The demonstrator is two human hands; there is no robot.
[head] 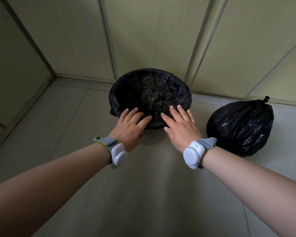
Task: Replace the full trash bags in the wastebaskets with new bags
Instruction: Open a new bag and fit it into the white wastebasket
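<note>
Lined with a fresh black trash bag (149, 93), crinkled film folded out over the rim: a pale woven wastebasket (152, 136), upright on the grey floor tiles (63, 117) and close against cream wall panels (152, 31).

Laid flat on the near edge of that liner, fingers straight and slightly spread, gripping nothing: the left hand (129, 125) and the right hand (181, 127), side by side and just apart. Left thumb hidden low beside the basket wall.

Strapped on the wrists: a white left wrist tracker (119, 155) and a white right wrist tracker (193, 154), both on grey bands.

Set on the floor to the right of the basket, near it but not touching: a full black trash bag (239, 129), bulging and closed at the top with a knot (265, 100).
</note>
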